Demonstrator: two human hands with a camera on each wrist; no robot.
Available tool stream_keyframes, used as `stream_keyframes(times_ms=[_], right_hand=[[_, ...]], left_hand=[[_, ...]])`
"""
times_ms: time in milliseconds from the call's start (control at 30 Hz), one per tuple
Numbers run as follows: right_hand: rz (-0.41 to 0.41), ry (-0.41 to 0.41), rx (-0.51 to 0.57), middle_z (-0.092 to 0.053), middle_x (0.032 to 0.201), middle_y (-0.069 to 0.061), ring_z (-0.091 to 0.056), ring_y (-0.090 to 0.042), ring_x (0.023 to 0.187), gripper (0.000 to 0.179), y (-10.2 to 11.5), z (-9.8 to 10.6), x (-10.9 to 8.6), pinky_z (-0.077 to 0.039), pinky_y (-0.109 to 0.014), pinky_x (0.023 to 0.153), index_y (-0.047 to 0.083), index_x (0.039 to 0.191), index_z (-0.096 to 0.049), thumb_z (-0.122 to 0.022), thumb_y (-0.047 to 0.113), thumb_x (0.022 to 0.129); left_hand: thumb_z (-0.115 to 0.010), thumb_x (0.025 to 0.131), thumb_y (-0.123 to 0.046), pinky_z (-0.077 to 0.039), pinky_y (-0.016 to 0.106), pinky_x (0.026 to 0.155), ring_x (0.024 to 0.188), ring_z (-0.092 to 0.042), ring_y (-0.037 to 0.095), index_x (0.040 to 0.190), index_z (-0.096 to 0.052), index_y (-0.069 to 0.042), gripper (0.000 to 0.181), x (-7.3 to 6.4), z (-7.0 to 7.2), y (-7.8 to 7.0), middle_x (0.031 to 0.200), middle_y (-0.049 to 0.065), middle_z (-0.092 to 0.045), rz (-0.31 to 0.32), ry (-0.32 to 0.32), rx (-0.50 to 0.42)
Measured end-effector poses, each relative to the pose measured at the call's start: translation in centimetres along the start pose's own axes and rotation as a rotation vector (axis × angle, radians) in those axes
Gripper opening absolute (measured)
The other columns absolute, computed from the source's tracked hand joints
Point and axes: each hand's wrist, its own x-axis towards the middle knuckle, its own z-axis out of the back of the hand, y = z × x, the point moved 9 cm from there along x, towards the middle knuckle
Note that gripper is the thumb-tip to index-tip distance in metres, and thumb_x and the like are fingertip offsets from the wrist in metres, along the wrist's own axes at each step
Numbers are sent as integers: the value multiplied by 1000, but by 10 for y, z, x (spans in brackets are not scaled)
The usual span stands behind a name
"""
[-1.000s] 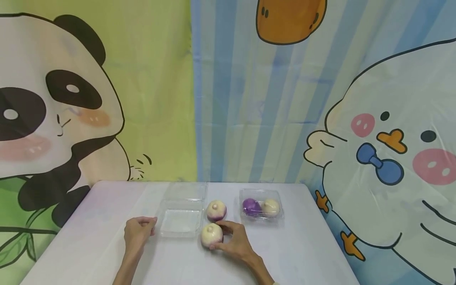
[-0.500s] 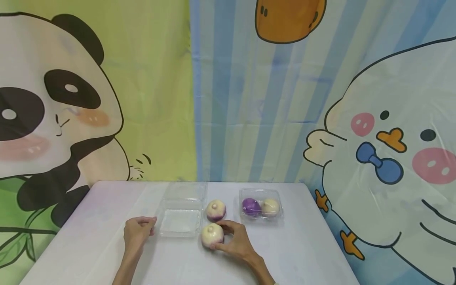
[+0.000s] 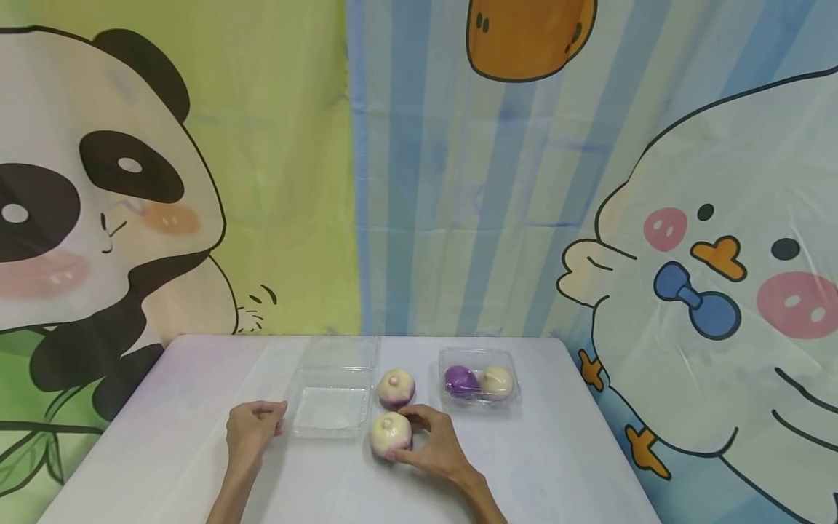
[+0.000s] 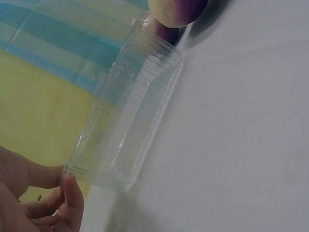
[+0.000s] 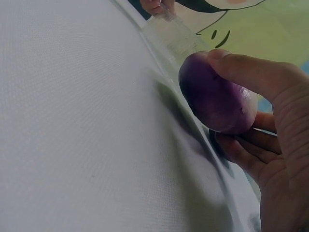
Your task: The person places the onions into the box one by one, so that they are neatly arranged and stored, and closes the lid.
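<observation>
Thumb and fingers of my right hand [image 3: 435, 444] grip a round turnip [image 3: 390, 434], creamy white on top and purple below. Its purple underside [image 5: 212, 96] faces the right wrist view, raised over the white cloth with a shadow beneath. On the left lies a clear plastic clamshell box [image 3: 297, 431], its lid [image 3: 340, 353] folded back and nothing inside. My left hand [image 3: 252, 426] pinches the box's left edge [image 4: 67, 169] between thumb and finger. A second turnip [image 3: 396, 388] of the same colours stands just behind the held one, to the right of the box.
At the back right sits another clear plastic box [image 3: 481, 356], holding a purple round vegetable [image 3: 462, 381] and a creamy white one [image 3: 497, 383]. The white-covered table [image 3: 556, 451] ends at a printed cloth backdrop [image 3: 445, 182] with cartoon animals.
</observation>
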Motion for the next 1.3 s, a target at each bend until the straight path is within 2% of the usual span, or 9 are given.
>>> stream_keyframes(times_ms=[367, 567, 833, 1133, 1300], right_hand=[[6, 7, -4, -79, 123, -8, -78, -15, 108, 64, 4, 2, 2, -67, -31, 96, 6, 131, -70, -101, 24, 78], [33, -2, -2, -80, 121, -10, -79, -17, 106, 62, 8, 4, 4, -68, -32, 95, 6, 129, -71, -102, 23, 77], [-8, 9, 6, -79, 124, -7, -78, -16, 108, 64, 12, 7, 7, -67, -31, 97, 8, 130, -71, -102, 25, 77], [-1, -1, 19, -78, 126, -7, -78, -16, 109, 64, 19, 13, 9, -66, -32, 99, 9, 131, -71, -101, 24, 78], [6, -14, 0, -78, 125, -8, -78, -15, 108, 63, 23, 15, 13, -65, -31, 99, 9, 131, -71, -101, 25, 78]], left_hand=[[-73, 103, -14, -51, 20, 54, 61, -69, 15, 108, -74, 11, 25, 0, 0, 4, 73, 10, -74, 17, -7, 3], [-73, 103, -14, -54, 23, 54, 61, -69, 15, 106, -74, 11, 24, -1, 0, 3, 72, 8, -74, 17, -21, 4], [-73, 103, -13, -52, 21, 53, 62, -70, 17, 107, -74, 11, 24, -1, 0, 3, 74, 11, -75, 14, -19, 5], [-73, 103, -12, -54, 21, 54, 61, -69, 15, 107, -74, 10, 22, 1, -1, 2, 78, 17, -76, 14, -36, 5], [-73, 103, -13, -53, 21, 54, 62, -70, 16, 106, -74, 11, 23, 0, 0, 0, 76, 14, -75, 3, -32, 4]])
